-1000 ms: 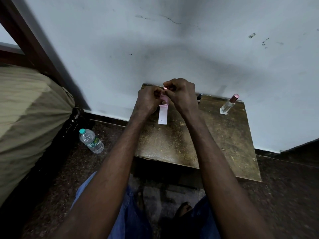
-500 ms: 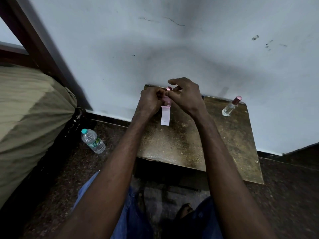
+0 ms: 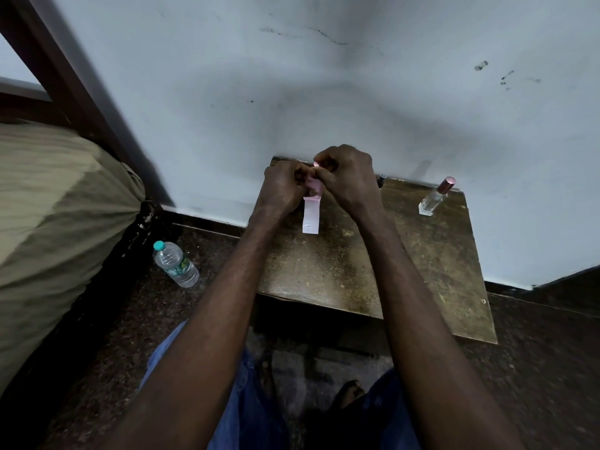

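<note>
Head view: left hand (image 3: 285,186) and right hand (image 3: 345,180), fingers curled, pinch the top of a narrow pink box (image 3: 311,217) near the surface's (image 3: 373,271) far edge. Glass bottle (image 3: 431,201) stands at the far right corner. Plastic water bottle (image 3: 175,264) lies on the floor beside the bed (image 3: 58,206).

Box (image 3: 310,216) over table (image 3: 406,271), perfume bottle (image 3: 433,199) to its right, water bottle (image 3: 175,264) left on floor (image 3: 535,352).
</note>
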